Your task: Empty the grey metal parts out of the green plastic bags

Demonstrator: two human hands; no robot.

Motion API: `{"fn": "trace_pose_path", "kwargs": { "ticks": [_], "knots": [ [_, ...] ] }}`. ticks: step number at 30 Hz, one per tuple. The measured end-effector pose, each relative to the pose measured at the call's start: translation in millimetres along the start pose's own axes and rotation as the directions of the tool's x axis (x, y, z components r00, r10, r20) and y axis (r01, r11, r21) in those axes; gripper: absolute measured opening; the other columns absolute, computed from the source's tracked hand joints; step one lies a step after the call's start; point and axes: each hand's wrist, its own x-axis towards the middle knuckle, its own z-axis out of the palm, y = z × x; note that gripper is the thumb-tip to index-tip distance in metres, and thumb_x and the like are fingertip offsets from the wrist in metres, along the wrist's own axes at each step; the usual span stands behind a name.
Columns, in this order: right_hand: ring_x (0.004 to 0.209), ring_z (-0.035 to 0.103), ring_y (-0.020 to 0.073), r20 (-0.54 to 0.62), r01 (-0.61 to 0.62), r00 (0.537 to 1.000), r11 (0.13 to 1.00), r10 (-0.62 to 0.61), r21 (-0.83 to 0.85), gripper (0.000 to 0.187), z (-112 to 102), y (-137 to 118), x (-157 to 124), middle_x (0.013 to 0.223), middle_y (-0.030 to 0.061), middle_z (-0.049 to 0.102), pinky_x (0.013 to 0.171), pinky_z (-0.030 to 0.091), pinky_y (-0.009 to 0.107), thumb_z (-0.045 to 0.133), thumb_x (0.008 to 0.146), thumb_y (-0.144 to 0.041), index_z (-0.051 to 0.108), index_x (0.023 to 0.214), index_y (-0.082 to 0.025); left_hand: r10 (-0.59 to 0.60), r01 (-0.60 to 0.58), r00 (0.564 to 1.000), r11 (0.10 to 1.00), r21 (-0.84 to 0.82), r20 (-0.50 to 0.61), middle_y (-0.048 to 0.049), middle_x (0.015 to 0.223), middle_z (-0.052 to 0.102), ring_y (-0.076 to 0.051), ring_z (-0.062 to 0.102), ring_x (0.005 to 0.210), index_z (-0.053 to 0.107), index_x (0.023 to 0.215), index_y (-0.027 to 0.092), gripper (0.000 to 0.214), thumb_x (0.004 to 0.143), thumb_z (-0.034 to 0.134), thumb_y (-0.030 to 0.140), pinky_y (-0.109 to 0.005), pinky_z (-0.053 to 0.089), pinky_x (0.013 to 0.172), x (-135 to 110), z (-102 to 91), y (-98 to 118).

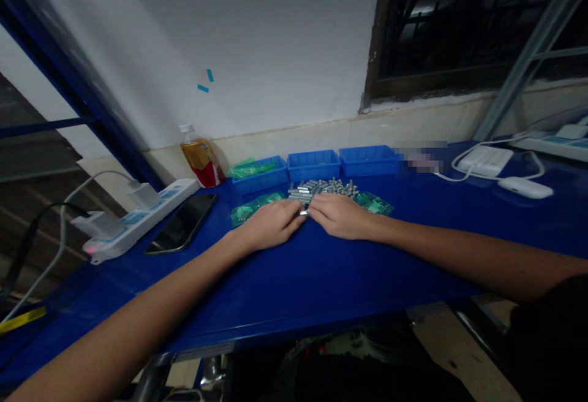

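Both my hands rest on the blue bench just in front of a pile of small silver metal cylinders (321, 189). My left hand (271, 223) and my right hand (339, 215) meet fingertip to fingertip, fingers curled, around one small silver piece (304, 212) between them. Which hand actually grips it I cannot make out. Green packets lie beside the pile, one on the left (253, 208) and one on the right (374, 203).
Three blue bins (313, 164) stand in a row behind the pile; the left one holds green packets. A bottle (201, 160), a black phone (182, 223) and a white power strip (138, 218) lie to the left. White devices with cables (500, 169) sit at the right.
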Motion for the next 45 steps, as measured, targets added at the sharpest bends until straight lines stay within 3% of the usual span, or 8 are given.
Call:
{"fn": "trace_pose_path", "kwargs": {
  "ticks": [6, 12, 16, 23, 37, 45],
  "knots": [
    [0.082, 0.053, 0.0173, -0.011, -0.013, 1.000, 1.000, 0.013, 0.013, 0.031, 1.3, 0.3, -0.2, 0.087, 0.0081, 0.062, 0.077, 0.040, 0.031, 0.034, 0.095, -0.030, 0.060, 0.088, -0.014, 0.007, -0.007, 1.000, 1.000, -0.001, -0.001, -0.0066, 0.091, 0.060, -0.019, 0.057, 0.084, 0.047, 0.096, 0.018, 0.025, 0.096, 0.029, 0.035, -0.032, 0.046, 0.076, -0.6, 0.3, 0.5],
    [0.073, 0.051, 0.0152, -0.035, -0.037, 0.999, 0.995, 0.040, 0.097, 0.016, -4.1, -4.3, -2.9, 0.079, 0.0029, 0.058, 0.068, 0.036, 0.028, 0.050, 0.087, -0.030, 0.052, 0.096, -0.017, -0.005, 0.006, 1.000, 1.000, -0.019, 0.030, -0.0078, 0.093, 0.060, -0.020, 0.058, 0.085, 0.049, 0.098, 0.017, 0.029, 0.097, 0.025, 0.033, -0.034, 0.046, 0.078, 0.3, -0.3, 0.3],
    [0.074, 0.052, 0.0160, -0.024, -0.034, 0.999, 0.997, 0.036, 0.072, 0.013, -2.9, -2.9, -2.5, 0.078, 0.0033, 0.058, 0.069, 0.036, 0.028, 0.046, 0.089, -0.028, 0.052, 0.090, -0.017, -0.010, 0.011, 1.000, 0.999, -0.032, 0.024, -0.0079, 0.094, 0.061, -0.020, 0.058, 0.087, 0.049, 0.099, 0.017, 0.028, 0.096, 0.026, 0.033, -0.035, 0.046, 0.080, -0.1, 0.2, -0.3],
    [0.081, 0.053, 0.0174, -0.003, -0.039, 0.999, 0.999, 0.039, 0.001, 0.024, 1.6, 0.5, -0.1, 0.084, 0.0062, 0.061, 0.074, 0.038, 0.031, 0.038, 0.094, -0.031, 0.055, 0.086, -0.017, 0.008, -0.008, 1.000, 1.000, -0.007, 0.018, -0.0072, 0.092, 0.060, -0.019, 0.058, 0.084, 0.048, 0.098, 0.017, 0.028, 0.095, 0.030, 0.038, -0.033, 0.046, 0.077, -0.5, 0.0, 0.0],
    [0.078, 0.053, 0.0179, -0.013, -0.061, 0.998, 0.998, 0.062, 0.011, 0.027, 0.3, -0.6, 0.6, 0.081, 0.0070, 0.061, 0.073, 0.037, 0.031, 0.034, 0.095, -0.029, 0.054, 0.083, -0.016, -0.006, 0.006, 1.000, 1.000, 0.013, 0.017, -0.0060, 0.086, 0.060, -0.019, 0.057, 0.080, 0.048, 0.091, 0.018, 0.034, 0.097, 0.021, 0.037, -0.034, 0.046, 0.076, 0.4, -2.5, 2.5],
    [0.082, 0.054, 0.0173, 0.002, -0.068, 0.998, 0.994, 0.068, -0.089, 0.027, 1.1, -1.2, -0.2, 0.085, 0.0075, 0.061, 0.075, 0.037, 0.030, 0.029, 0.095, -0.026, 0.053, 0.086, -0.016, -0.002, -0.001, 1.000, 0.994, 0.114, 0.022, -0.0071, 0.091, 0.060, -0.020, 0.059, 0.084, 0.048, 0.095, 0.018, 0.027, 0.095, 0.030, 0.038, -0.033, 0.047, 0.075, -1.9, -3.0, 10.3]
  ]
}}
